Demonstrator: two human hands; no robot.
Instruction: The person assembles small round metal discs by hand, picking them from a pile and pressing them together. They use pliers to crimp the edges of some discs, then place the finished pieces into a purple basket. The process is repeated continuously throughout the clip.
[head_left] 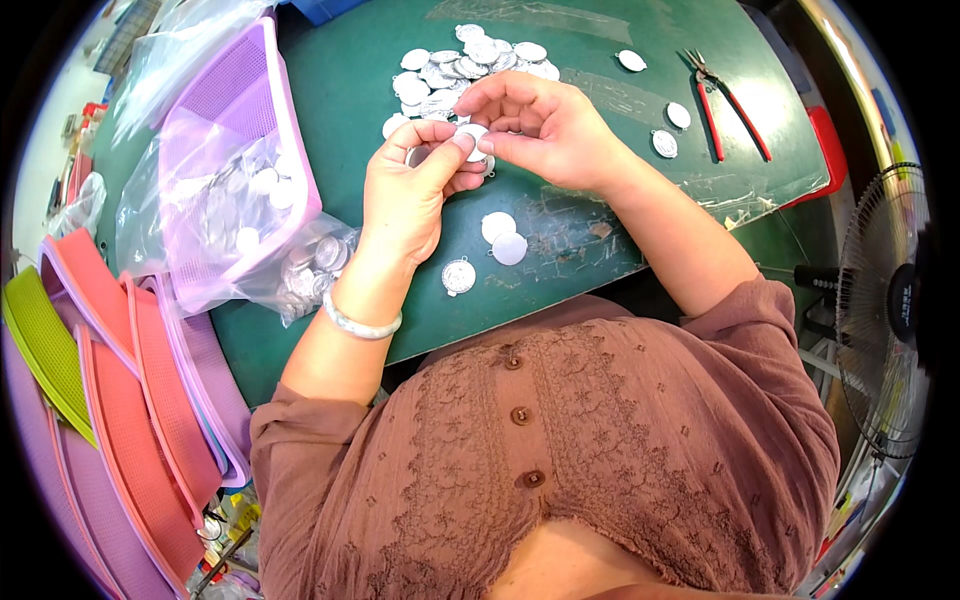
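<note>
My left hand (405, 185) pinches a round silver pendant (472, 138) between thumb and fingers. My right hand (550, 130) meets it from the other side, thumb on the disc's edge and fingers curled above. Part of the pendant is hidden by my fingers, and more silver shows beneath them. Just beyond both hands lies a heap of silver pendants (440, 72) with small loops. Closer to me rest two plain-faced discs (508, 248) and a pendant with a patterned face (458, 276).
Red-handled pliers (712, 105) lie open at the right, near loose pendants (665, 144). At left, a purple basket (290, 130) holds clear bags of pendants (240, 200). Colourful baskets (150, 400) stack below it. A fan (885, 300) stands right of the green table (580, 250).
</note>
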